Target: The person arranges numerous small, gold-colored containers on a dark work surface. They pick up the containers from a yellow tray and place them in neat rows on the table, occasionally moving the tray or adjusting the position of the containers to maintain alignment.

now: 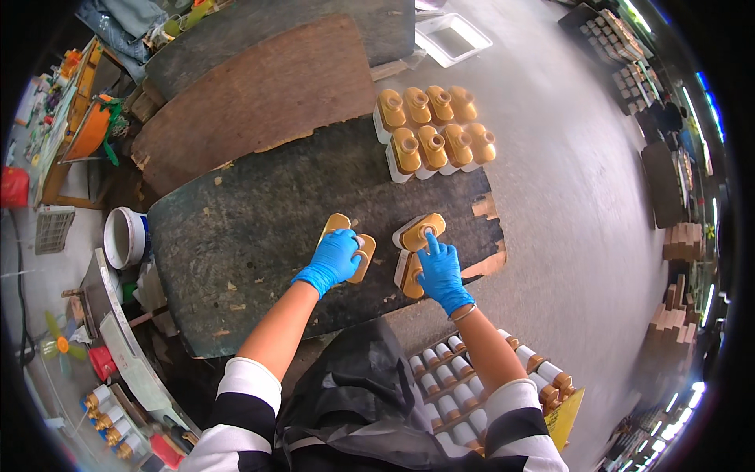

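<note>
My left hand (334, 256), in a blue glove, is closed over a pair of flat oval bottles. One tan bottle (338, 223) shows beyond its fingers, and a second bottle (364, 263) shows at its right side. My right hand (442, 271), gloved likewise, has its index fingertip at the round mouth of a tan-topped, white-sided bottle (412, 236). Its thumb is at another such bottle (410, 277), just nearer to me; that bottle's mouth is hidden by the hand. All these bottles stand on the dark worn board (244, 244).
Two rows of similar bottles (431, 140) stand at the board's far right corner. White-and-brown pieces fill a rack (448, 385) below my right arm. A white bucket (126, 237) is left of the board, and a brown sheet (259, 94) lies beyond. The board's right edge (491, 228) is chipped.
</note>
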Available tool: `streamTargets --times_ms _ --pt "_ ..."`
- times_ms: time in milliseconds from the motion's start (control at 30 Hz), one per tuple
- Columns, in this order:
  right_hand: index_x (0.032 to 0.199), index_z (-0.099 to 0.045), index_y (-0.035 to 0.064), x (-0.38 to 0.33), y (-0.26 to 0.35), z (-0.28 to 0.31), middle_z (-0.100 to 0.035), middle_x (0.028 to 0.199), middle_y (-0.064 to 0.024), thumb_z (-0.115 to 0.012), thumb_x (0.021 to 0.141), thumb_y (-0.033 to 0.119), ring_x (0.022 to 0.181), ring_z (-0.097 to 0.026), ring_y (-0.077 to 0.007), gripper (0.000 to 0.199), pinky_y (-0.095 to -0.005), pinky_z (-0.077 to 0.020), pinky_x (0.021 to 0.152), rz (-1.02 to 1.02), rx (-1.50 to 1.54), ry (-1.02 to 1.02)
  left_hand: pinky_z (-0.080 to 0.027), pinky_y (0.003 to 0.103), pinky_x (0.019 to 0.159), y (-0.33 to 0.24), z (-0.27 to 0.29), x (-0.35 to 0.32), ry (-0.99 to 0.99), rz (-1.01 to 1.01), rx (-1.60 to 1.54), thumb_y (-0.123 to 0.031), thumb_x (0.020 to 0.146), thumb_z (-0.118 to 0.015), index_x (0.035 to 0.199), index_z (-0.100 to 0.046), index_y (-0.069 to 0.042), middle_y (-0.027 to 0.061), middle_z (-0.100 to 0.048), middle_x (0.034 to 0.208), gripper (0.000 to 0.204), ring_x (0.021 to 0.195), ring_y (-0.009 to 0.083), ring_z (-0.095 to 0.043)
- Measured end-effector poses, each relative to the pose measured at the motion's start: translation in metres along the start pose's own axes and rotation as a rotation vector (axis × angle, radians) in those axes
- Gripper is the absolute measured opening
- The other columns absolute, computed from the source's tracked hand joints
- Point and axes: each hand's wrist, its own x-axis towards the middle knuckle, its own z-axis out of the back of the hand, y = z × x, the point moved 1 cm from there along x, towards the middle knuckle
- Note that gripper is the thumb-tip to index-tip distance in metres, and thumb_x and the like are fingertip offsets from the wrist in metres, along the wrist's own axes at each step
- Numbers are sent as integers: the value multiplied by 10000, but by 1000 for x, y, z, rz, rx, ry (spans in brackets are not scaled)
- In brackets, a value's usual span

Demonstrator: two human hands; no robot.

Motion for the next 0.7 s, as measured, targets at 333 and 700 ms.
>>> streamTargets --times_ms 333,700 --pt "908 -561 110 -30 21 -6 -591 845 -123 -673 757 360 748 -609 -298 312 -404 -455 636 -220 172 45 -493 395 830 -16 26 -5 -160 -74 -31 -142 756 -671 987 -660 -45 152 -627 980 252 919 329 -606" --pt "903 -575 83 -51 2 -12 -653 792 -140 -727 732 309 694 -641 -333 322 -407 -509 619 -425 588 -30 -476 432 767 -93 -20 86 27 -144 108 -163 725 -672 964 -635 -62 142 -612 897 261 871 322 -599"
